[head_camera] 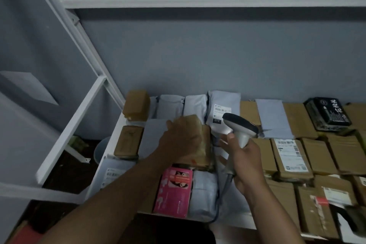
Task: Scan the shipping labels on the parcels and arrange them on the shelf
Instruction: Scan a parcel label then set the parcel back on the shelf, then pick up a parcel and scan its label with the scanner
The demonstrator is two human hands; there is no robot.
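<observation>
Lying across the white metal shelf [111,140], many parcels are being seen from above, packed closely side by side. A brown cardboard parcel [200,144] in the left-middle of the shelf is being covered by the left hand [180,140], palm down, with the fingers bent over its top and far edge; whether it is being gripped or only pressed cannot be told, because the picture is blurred there. A grey-white handheld barcode scanner [240,127] is being held by the right hand [245,162], whose fingers are curled round the handle, and its head is being pointed left, towards the cardboard parcel. A cable [217,200] is hanging down from the scanner's handle over the shelf's front edge. Just behind the scanner head, a white poly mailer [223,105] with a printed shipping label [222,109] is standing against the grey wall [198,55], in a row with other white mailers. A pink printed box [174,192] is lying near the front edge, just below the covered parcel. Two small brown boxes [129,140] are sitting at the shelf's left end. To the right, rows of brown cartons are being shown, among them a labelled carton [291,156], and a black package [326,113] with white writing is lying at the back right.
</observation>
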